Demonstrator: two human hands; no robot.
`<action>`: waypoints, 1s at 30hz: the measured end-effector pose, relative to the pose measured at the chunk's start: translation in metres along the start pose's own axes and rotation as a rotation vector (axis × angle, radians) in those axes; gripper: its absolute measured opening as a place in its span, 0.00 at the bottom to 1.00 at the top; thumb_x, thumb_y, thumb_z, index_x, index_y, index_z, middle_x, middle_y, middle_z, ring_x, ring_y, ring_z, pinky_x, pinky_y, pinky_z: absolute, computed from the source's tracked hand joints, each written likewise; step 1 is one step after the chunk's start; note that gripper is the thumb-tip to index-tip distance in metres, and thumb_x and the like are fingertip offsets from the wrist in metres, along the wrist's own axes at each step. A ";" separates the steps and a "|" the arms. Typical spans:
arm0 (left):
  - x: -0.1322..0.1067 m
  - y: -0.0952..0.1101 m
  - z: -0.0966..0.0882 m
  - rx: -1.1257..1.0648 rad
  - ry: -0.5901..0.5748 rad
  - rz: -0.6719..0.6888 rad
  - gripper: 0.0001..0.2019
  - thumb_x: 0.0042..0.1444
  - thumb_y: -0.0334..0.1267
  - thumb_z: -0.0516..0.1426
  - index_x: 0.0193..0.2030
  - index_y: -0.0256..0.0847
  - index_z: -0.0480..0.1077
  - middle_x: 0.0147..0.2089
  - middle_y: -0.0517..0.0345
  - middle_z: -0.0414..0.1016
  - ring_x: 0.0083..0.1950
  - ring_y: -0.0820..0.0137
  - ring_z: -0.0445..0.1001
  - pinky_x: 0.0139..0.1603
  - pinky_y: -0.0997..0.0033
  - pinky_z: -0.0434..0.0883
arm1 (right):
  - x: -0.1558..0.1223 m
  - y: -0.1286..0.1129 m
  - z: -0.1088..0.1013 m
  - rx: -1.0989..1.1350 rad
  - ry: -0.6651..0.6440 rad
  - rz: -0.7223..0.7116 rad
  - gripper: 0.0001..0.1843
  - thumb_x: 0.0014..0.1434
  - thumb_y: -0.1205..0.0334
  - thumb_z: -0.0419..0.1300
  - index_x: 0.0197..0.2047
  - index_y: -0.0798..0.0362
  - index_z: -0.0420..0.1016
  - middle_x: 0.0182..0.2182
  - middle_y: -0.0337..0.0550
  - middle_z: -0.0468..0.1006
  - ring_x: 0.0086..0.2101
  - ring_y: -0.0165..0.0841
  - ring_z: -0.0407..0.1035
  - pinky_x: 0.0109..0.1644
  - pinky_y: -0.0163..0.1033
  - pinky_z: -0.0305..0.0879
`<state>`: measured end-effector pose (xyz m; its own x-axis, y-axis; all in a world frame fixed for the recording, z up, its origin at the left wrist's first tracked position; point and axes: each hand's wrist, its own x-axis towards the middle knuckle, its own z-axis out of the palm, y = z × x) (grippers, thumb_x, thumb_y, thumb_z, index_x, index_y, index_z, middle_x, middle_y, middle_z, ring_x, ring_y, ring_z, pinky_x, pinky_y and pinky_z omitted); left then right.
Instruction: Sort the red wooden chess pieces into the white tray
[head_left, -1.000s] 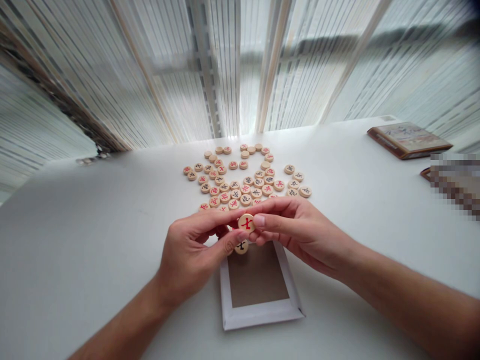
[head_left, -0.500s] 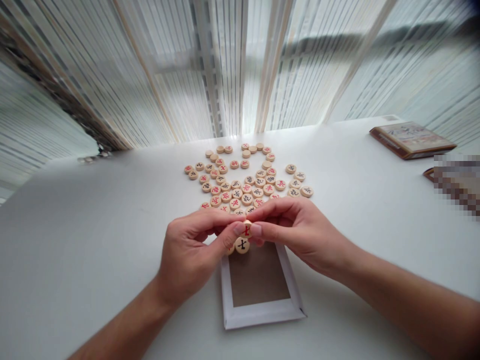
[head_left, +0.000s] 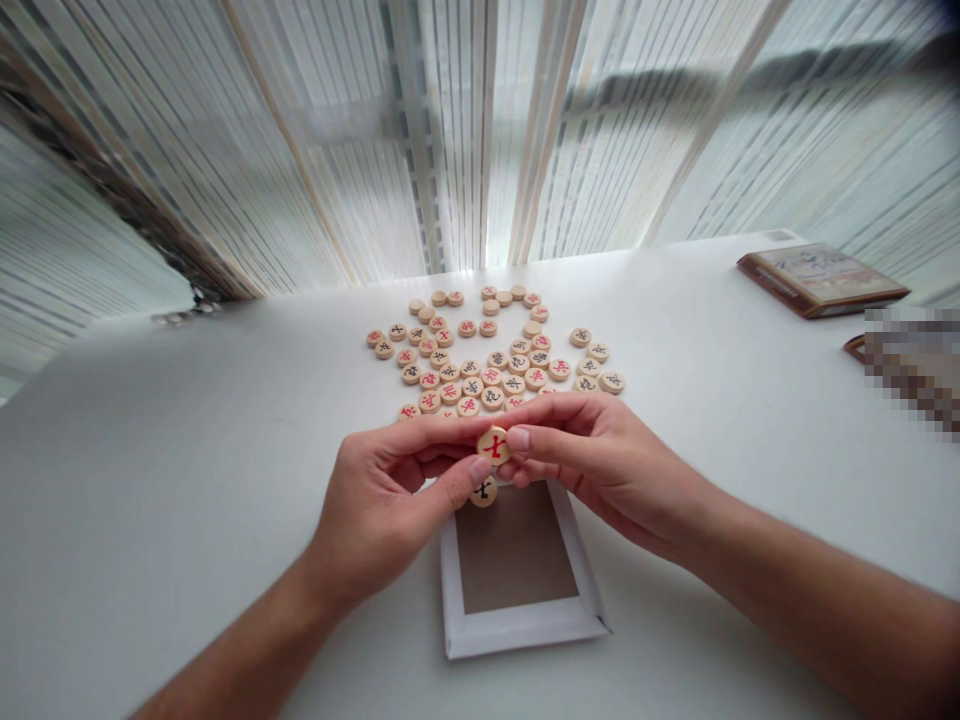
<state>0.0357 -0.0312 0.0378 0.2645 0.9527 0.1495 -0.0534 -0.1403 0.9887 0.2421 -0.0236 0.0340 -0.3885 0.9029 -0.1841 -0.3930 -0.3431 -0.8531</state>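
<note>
My left hand [head_left: 379, 495] and right hand [head_left: 619, 455] both pinch the red-marked xiangqi piece [head_left: 493, 446], fingers [head_left: 519, 440] closed on it; round, no long axis, neither hand nearer, white-rimmed tray [head_left: 525, 637] on near side.

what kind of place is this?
Probably a home or similar indoor room, likely by a window; an office isn't ruled out. A pale striped curtain or blind with light coming through stands behind a white table, where round wooden game pieces are spread.
</note>
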 end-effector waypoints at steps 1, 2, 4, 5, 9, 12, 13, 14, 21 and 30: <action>0.000 0.000 0.000 -0.012 -0.007 -0.006 0.14 0.59 0.28 0.72 0.51 0.44 0.88 0.43 0.52 0.91 0.39 0.64 0.90 0.42 0.73 0.88 | 0.000 -0.001 0.001 0.016 -0.006 0.007 0.12 0.53 0.58 0.82 0.39 0.51 0.92 0.32 0.43 0.87 0.31 0.29 0.78 0.42 0.36 0.80; 0.000 -0.001 -0.001 -0.017 -0.012 -0.005 0.15 0.58 0.28 0.72 0.51 0.44 0.87 0.43 0.52 0.91 0.39 0.64 0.90 0.42 0.73 0.88 | 0.000 -0.002 0.001 0.031 -0.015 0.012 0.11 0.53 0.57 0.82 0.38 0.51 0.91 0.32 0.43 0.87 0.31 0.29 0.78 0.42 0.36 0.80; 0.000 -0.001 -0.001 -0.018 -0.016 -0.002 0.15 0.58 0.28 0.73 0.51 0.45 0.88 0.42 0.53 0.91 0.38 0.64 0.90 0.42 0.73 0.88 | 0.000 -0.003 0.001 0.045 -0.036 0.019 0.11 0.54 0.57 0.82 0.38 0.51 0.92 0.32 0.43 0.87 0.31 0.28 0.78 0.41 0.35 0.79; 0.000 -0.001 -0.001 -0.020 -0.012 -0.001 0.15 0.58 0.28 0.73 0.51 0.45 0.88 0.42 0.53 0.91 0.38 0.65 0.90 0.41 0.74 0.88 | 0.000 -0.003 0.001 0.042 -0.044 0.022 0.11 0.54 0.57 0.82 0.39 0.51 0.92 0.33 0.44 0.87 0.31 0.29 0.78 0.41 0.35 0.79; 0.001 0.001 0.001 -0.032 0.010 -0.005 0.13 0.57 0.28 0.73 0.49 0.44 0.88 0.41 0.53 0.91 0.36 0.65 0.90 0.39 0.75 0.88 | 0.000 -0.003 0.001 0.011 -0.047 0.027 0.16 0.53 0.57 0.82 0.44 0.50 0.92 0.34 0.44 0.88 0.32 0.30 0.80 0.40 0.36 0.80; 0.002 0.002 0.001 -0.038 0.010 -0.005 0.14 0.57 0.28 0.73 0.48 0.45 0.88 0.40 0.54 0.91 0.36 0.66 0.90 0.39 0.77 0.87 | -0.001 -0.002 0.001 0.003 -0.045 0.016 0.18 0.51 0.59 0.83 0.46 0.50 0.92 0.34 0.44 0.89 0.32 0.31 0.81 0.40 0.36 0.80; 0.001 0.003 0.001 -0.040 0.010 -0.005 0.14 0.57 0.27 0.73 0.48 0.46 0.88 0.40 0.55 0.91 0.36 0.66 0.90 0.39 0.77 0.87 | -0.001 -0.002 0.002 0.000 -0.046 0.008 0.18 0.51 0.60 0.83 0.46 0.49 0.92 0.34 0.44 0.89 0.33 0.31 0.81 0.40 0.36 0.81; 0.001 0.003 0.001 -0.039 0.011 -0.005 0.14 0.56 0.27 0.74 0.48 0.46 0.88 0.40 0.55 0.91 0.35 0.66 0.90 0.38 0.77 0.87 | -0.001 -0.002 0.002 -0.003 -0.049 -0.002 0.18 0.52 0.60 0.83 0.46 0.49 0.92 0.35 0.44 0.89 0.33 0.32 0.81 0.40 0.36 0.81; 0.001 0.004 0.001 0.044 0.041 0.008 0.11 0.56 0.33 0.75 0.47 0.43 0.88 0.38 0.54 0.90 0.33 0.63 0.89 0.35 0.72 0.88 | -0.001 0.001 0.001 -0.051 -0.049 -0.040 0.17 0.50 0.59 0.83 0.44 0.51 0.91 0.34 0.43 0.88 0.33 0.33 0.82 0.42 0.40 0.83; 0.000 0.002 -0.001 0.039 0.021 0.017 0.13 0.56 0.31 0.75 0.48 0.44 0.88 0.40 0.54 0.91 0.34 0.64 0.89 0.38 0.72 0.88 | -0.001 0.002 0.001 -0.067 -0.032 -0.058 0.18 0.48 0.61 0.84 0.42 0.53 0.91 0.33 0.43 0.89 0.32 0.33 0.82 0.40 0.39 0.82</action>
<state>0.0344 -0.0316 0.0396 0.2437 0.9554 0.1668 -0.0206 -0.1669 0.9858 0.2407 -0.0252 0.0328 -0.3934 0.9116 -0.1192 -0.3595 -0.2719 -0.8927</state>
